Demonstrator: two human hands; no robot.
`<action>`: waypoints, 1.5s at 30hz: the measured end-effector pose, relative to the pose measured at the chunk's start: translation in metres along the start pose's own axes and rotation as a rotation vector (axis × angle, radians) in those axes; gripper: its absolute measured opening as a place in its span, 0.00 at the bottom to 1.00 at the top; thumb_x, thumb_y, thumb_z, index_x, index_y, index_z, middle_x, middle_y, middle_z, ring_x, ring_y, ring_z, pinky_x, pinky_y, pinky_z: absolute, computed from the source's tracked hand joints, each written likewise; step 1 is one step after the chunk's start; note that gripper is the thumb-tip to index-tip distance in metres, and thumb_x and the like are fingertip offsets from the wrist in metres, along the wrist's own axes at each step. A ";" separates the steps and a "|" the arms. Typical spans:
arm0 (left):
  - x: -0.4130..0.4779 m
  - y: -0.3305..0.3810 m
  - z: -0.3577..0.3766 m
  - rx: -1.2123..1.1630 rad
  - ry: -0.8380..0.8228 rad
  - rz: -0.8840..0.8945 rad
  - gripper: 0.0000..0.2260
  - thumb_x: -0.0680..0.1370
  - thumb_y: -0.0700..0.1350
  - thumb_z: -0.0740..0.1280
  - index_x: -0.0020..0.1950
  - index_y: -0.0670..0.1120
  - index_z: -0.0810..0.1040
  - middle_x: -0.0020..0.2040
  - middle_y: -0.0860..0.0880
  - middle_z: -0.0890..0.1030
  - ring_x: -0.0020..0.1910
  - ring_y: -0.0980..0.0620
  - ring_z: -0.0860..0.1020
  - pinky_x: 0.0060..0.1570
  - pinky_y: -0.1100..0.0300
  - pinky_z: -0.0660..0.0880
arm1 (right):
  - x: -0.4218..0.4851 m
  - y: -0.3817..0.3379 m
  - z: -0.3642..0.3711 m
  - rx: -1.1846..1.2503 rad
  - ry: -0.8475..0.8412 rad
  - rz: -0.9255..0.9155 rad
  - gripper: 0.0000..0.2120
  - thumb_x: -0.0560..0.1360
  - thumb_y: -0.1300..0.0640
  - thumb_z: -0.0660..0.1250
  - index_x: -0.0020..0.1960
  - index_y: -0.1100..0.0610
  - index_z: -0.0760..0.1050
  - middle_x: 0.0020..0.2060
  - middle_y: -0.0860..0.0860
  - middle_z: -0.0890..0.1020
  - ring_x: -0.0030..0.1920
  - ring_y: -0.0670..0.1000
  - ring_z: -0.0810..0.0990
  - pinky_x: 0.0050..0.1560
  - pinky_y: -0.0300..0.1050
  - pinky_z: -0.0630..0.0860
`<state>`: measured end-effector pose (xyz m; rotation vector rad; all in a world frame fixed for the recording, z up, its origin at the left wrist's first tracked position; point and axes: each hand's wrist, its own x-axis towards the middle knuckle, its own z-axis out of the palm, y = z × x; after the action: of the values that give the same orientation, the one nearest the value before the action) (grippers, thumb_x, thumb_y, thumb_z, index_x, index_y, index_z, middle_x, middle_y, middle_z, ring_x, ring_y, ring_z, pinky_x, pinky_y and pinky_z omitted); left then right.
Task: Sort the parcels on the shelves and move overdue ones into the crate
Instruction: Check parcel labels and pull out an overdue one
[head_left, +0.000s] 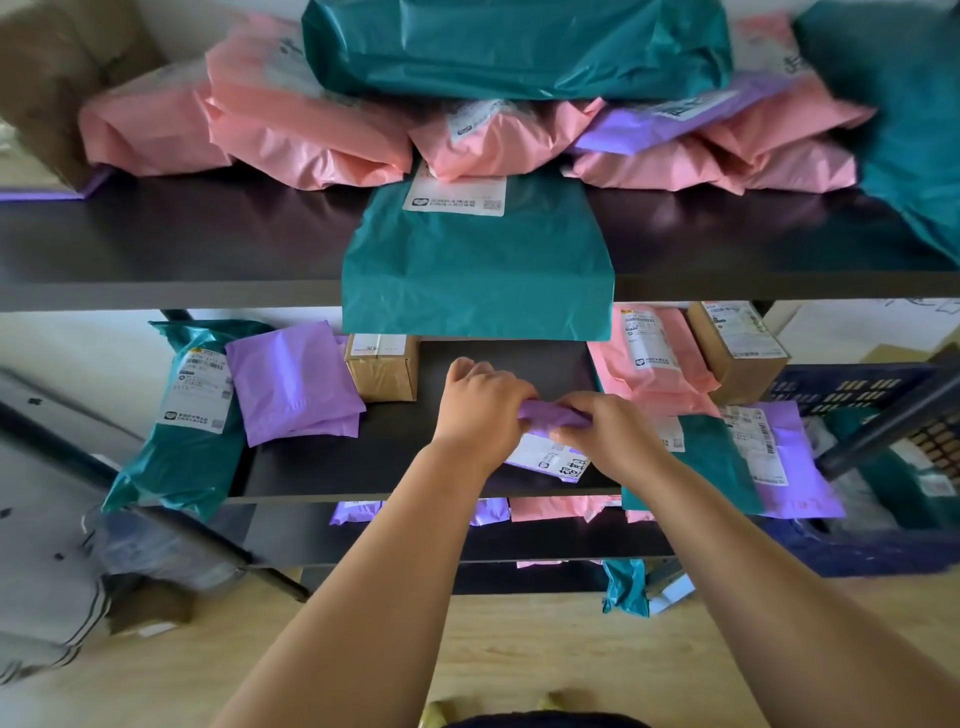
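Observation:
A small purple parcel (545, 415) with a white label sits above the middle shelf (395, 457), held between both hands. My left hand (480, 410) grips its left end, and my right hand (608, 431) pinches its right end. On the same shelf lie a teal parcel (182, 426), a purple parcel (296, 384), a small cardboard box (384, 369), a pink parcel (654, 353) and another box (737, 348). A dark blue crate (872, 519) stands at the lower right with parcels inside.
The top shelf (208, 244) carries a heap of pink, purple and teal parcels, and one teal parcel (478, 265) hangs over its front edge. A lower shelf holds more parcels. A dark bar (883, 431) slants across the crate. The floor is wooden.

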<state>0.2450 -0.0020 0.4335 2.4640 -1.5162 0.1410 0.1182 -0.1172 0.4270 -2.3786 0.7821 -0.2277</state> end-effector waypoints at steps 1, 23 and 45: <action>0.000 0.000 0.002 -0.015 0.034 0.005 0.09 0.77 0.54 0.67 0.56 0.57 0.81 0.50 0.55 0.81 0.56 0.49 0.74 0.65 0.54 0.59 | 0.000 0.001 -0.001 0.042 0.002 0.009 0.06 0.74 0.56 0.69 0.49 0.55 0.82 0.38 0.52 0.83 0.39 0.54 0.79 0.40 0.46 0.72; -0.034 -0.003 0.016 -1.598 -0.140 -0.945 0.12 0.76 0.45 0.72 0.56 0.41 0.81 0.49 0.43 0.86 0.48 0.43 0.85 0.53 0.44 0.81 | -0.017 0.019 0.009 1.371 0.053 0.663 0.12 0.78 0.62 0.67 0.61 0.60 0.75 0.53 0.59 0.84 0.52 0.56 0.84 0.52 0.53 0.80; -0.039 0.012 0.029 -1.645 -0.222 -0.913 0.12 0.75 0.45 0.73 0.56 0.41 0.82 0.49 0.43 0.86 0.47 0.45 0.85 0.53 0.43 0.80 | -0.048 0.034 0.004 1.279 0.092 0.590 0.12 0.77 0.60 0.68 0.61 0.59 0.77 0.52 0.56 0.85 0.55 0.55 0.84 0.56 0.53 0.80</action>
<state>0.2150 0.0194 0.3993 1.4042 -0.0427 -1.0651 0.0646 -0.1087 0.4043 -0.9089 0.9348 -0.4198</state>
